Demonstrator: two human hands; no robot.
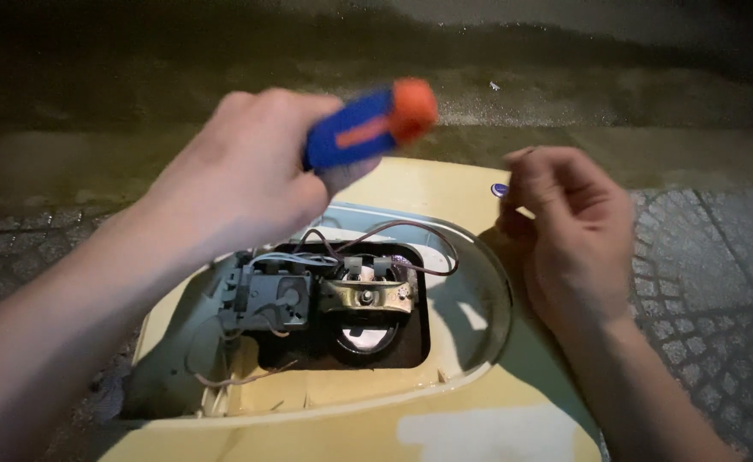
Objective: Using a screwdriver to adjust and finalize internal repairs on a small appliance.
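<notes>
My left hand [244, 171] is raised above a cream-yellow appliance housing [471, 411] and grips a screwdriver by its blue and orange handle [372, 127]; the shaft is hidden behind the hand. My right hand [565, 227] hovers to the right of the housing with thumb and fingers pinched together, possibly on something tiny that I cannot make out. Below both hands, an opening in the housing shows a grey switch block [269, 295], a brass-coloured bracket [368, 295] and thin red and white wires [394, 235].
The housing lies on grey cobbled paving [710, 265]. Behind it runs a wet, dark concrete strip [522, 94]. A small blue round badge [500, 190] sits on the housing's far edge near my right hand.
</notes>
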